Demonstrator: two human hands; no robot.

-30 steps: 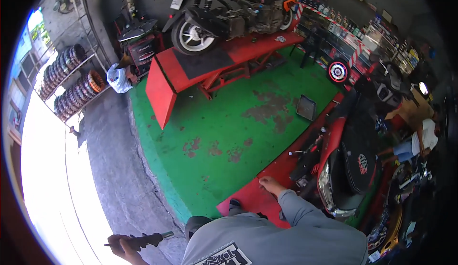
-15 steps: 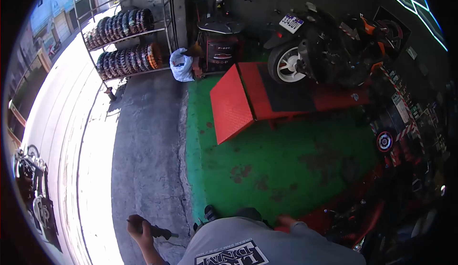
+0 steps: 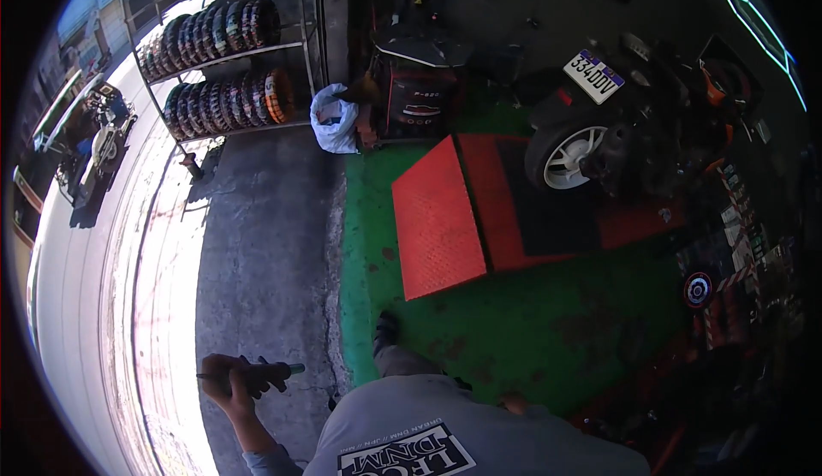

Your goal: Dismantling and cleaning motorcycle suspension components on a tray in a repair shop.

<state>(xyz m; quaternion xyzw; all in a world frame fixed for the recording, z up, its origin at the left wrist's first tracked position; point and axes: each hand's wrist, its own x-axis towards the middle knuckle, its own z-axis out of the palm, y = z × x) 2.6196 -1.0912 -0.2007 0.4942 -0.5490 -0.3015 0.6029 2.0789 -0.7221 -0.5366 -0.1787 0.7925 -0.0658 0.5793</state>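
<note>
My left hand (image 3: 224, 386) is out to the left above the grey concrete and closed round a dark, elongated tool (image 3: 264, 375). The tool's narrow greenish-grey tip points right, towards my body; its exact kind is not clear. Low by my right side is my right hand (image 3: 515, 402), mostly hidden by the grey shirt and in shadow, so its fingers cannot be made out. A motorcycle (image 3: 638, 155) with a white rear wheel stands on a red lift (image 3: 441, 223) ahead to the right.
A metal rack (image 3: 244, 55) of tyres stands ahead left, beside a white bag (image 3: 334, 121) and a dark tyre machine (image 3: 417, 104). Green floor (image 3: 479, 330) meets concrete (image 3: 265, 245). A vehicle (image 3: 94, 138) is on the sunlit street. Tools (image 3: 741, 236) line the right side.
I have moved forward, and the lift and motorcycle appear nearer. My left hand with the dark tool has swung slightly left and up. A vehicle now shows farther up the street.
</note>
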